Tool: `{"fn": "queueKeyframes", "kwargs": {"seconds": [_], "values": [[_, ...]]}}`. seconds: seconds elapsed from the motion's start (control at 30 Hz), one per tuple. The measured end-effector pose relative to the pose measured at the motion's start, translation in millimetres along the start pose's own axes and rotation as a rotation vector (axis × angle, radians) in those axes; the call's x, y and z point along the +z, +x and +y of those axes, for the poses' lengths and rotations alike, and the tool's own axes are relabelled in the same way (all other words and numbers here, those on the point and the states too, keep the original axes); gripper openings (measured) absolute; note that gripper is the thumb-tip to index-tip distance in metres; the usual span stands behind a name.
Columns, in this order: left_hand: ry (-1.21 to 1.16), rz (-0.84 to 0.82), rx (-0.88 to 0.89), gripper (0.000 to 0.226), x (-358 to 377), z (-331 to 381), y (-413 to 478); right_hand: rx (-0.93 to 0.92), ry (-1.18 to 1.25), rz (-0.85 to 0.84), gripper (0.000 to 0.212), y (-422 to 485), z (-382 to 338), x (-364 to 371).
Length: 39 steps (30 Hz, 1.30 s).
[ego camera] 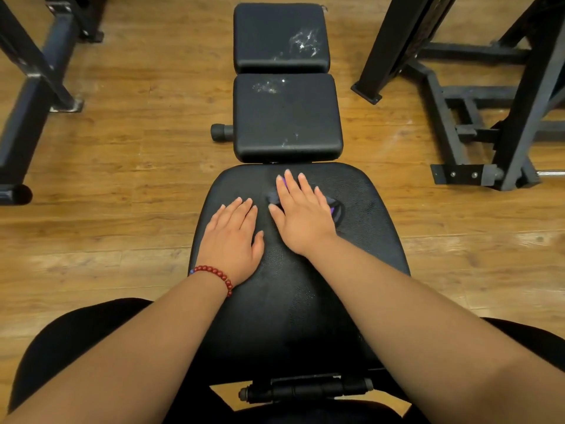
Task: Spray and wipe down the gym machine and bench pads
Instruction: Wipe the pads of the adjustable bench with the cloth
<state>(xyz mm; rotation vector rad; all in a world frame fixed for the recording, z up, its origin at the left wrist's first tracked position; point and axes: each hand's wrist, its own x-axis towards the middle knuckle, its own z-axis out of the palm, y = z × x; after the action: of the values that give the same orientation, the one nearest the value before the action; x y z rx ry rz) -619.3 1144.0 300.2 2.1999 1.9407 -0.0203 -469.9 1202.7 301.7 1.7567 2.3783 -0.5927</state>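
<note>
- Head view: near pad (305, 301), black and wide, runs from the bottom centre up to mid-frame.
- Left hand (234, 240) lies flat on the near pad, fingers straight and together, grasping nothing; a red bead bracelet (214, 272) circles the wrist.
- Right hand (301, 215) is just beside it, a little farther up the pad, fingers spread and straight, pressing down on a cloth (336, 209) rather than clutching it.
- The cloth is mostly hidden under the palm; what shows looks dark with a purple edge, peeking out by the fingertips and at the right side of the hand.
- Middle pad (287, 117) sits just beyond the near pad, with white specks near its top edge and lower right.
- Far pad (275, 35) follows it, with a white splatter (302, 44) on its right part.
- A rubber-capped peg (221, 132) sticks out left of the middle pad.
- Black steel frames stand on the wood floor (137, 163) at left (30, 87) and right (458, 102).
</note>
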Motion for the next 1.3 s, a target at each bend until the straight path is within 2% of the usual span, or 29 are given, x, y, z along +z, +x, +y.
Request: {"fn": "queueKeyframes", "kwargs": {"seconds": [0.13,0.33,0.47,0.6,0.8,0.97,1.13,1.3], "values": [[-0.001,-0.043,0.002,0.060,0,-3,-12,-0.034,-0.042,-0.021,0.065,-2,1,2],[0.049,-0.070,0.015,0.082,4,-12,-33,-0.086,-0.065,-0.041,0.076,-63,-6,24],[0.040,-0.055,-0.004,0.081,2,-7,-30,-0.060,-0.061,-0.045,0.062,-37,-5,15],[0.043,-0.057,-0.010,0.082,2,-8,-32,-0.028,-0.083,-0.021,0.061,-8,-9,5],[0.036,-0.056,0.006,0.083,2,-10,-32,-0.120,-0.025,0.025,0.064,-63,-6,23],[0.024,-0.030,0.009,0.080,3,-10,-31,-0.101,-0.029,0.011,0.064,-55,-6,22],[0.006,-0.021,0.005,0.061,2,-8,-32,-0.025,-0.057,-0.051,0.060,-18,-13,7],[-0.050,0.033,0.041,0.056,1,-11,-41,-0.116,-0.087,-0.042,0.062,-78,-13,19]]}}
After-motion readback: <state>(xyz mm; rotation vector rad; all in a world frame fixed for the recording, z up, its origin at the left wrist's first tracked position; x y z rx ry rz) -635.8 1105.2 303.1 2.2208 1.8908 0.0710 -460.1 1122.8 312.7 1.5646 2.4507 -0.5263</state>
